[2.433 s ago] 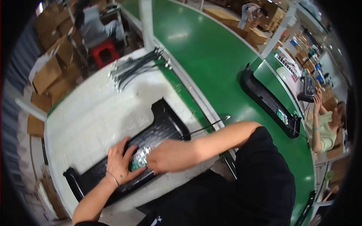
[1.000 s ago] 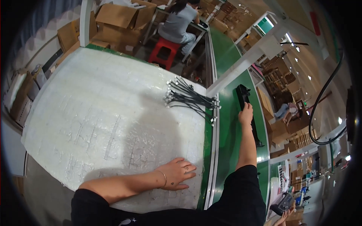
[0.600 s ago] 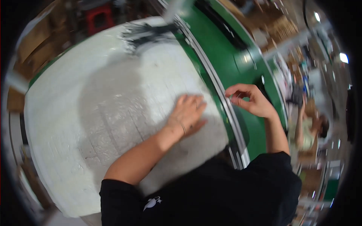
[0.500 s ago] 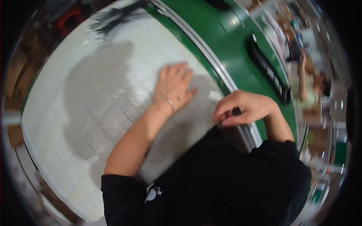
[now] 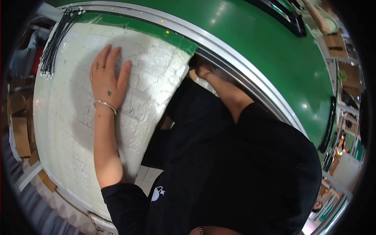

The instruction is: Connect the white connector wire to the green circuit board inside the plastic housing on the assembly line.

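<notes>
My left hand [image 5: 107, 76] rests palm down on a white, brick-patterned padded sheet [image 5: 152, 74], its fingers stretched and slightly apart, holding nothing. Beyond its fingertips, at the far left corner of the sheet, lies a bundle of black cables [image 5: 58, 45] with small white connectors. My right hand [image 5: 201, 71] reaches down past the sheet's right corner, into the gap beside the metal rail. Its fingers are hidden in shadow below the edge, near a small tan piece [image 5: 192, 75] that I cannot make out.
A green belt [image 5: 235, 35] with a silver metal rail [image 5: 250, 88] runs along the far and right side. Long black parts [image 5: 282, 17] lie on it. A co-worker's arm [image 5: 319, 17] shows at the upper right. Cardboard boxes [image 5: 21, 135] stand at the left.
The view has turned, so the rail and belt sit differently. My right hand has gone from curled above the rail's edge to down in the gap. My left hand still lies on the sheet.
</notes>
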Tool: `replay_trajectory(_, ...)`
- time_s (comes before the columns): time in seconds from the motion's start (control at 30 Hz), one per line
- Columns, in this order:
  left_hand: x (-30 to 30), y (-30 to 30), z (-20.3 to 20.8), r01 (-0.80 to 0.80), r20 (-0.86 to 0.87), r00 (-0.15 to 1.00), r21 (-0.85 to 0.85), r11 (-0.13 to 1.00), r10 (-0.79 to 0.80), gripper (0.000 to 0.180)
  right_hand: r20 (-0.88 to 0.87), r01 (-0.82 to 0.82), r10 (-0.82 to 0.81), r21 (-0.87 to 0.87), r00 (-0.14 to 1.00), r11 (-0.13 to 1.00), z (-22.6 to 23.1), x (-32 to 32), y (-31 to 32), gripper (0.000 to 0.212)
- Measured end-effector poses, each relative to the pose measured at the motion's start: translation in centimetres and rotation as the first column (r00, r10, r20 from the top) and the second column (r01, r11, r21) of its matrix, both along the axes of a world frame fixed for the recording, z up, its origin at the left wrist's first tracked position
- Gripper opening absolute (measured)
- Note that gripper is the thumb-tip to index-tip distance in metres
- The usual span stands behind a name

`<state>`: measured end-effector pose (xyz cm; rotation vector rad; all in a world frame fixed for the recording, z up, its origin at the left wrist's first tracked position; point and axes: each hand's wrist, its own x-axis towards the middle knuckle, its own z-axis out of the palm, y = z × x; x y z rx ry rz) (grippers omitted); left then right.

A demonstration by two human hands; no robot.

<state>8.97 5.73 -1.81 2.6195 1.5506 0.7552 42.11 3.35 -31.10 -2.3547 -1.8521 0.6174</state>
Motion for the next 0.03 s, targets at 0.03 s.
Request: replay_trajectory(0.03,0.58,-0.68,0.16,-0.038,-0.014,0.999,0.009,0.999,0.038,0.041,-0.125,0.022,-0.041,-0.149,0.991,0.989,-0.86,0.21,0.52,0.072)
